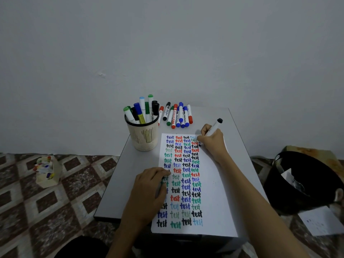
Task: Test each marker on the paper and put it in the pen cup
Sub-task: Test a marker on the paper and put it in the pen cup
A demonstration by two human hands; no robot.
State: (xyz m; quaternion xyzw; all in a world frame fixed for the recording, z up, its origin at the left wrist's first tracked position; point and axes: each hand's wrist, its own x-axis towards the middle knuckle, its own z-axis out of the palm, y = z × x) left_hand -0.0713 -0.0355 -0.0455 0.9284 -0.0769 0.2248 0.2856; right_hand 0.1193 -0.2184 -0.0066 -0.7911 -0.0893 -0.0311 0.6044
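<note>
Black marker (214,127) in right hand (212,141) touches paper (214,183); left hand (150,185) presses it.

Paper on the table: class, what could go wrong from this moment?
The right hand writes with the black marker close to inked words, so it may smear them. The paper appears to overhang the table edge; if the left hand lifts, it could slide. The pen cup is crowded, so adding more may be awkward.
</note>
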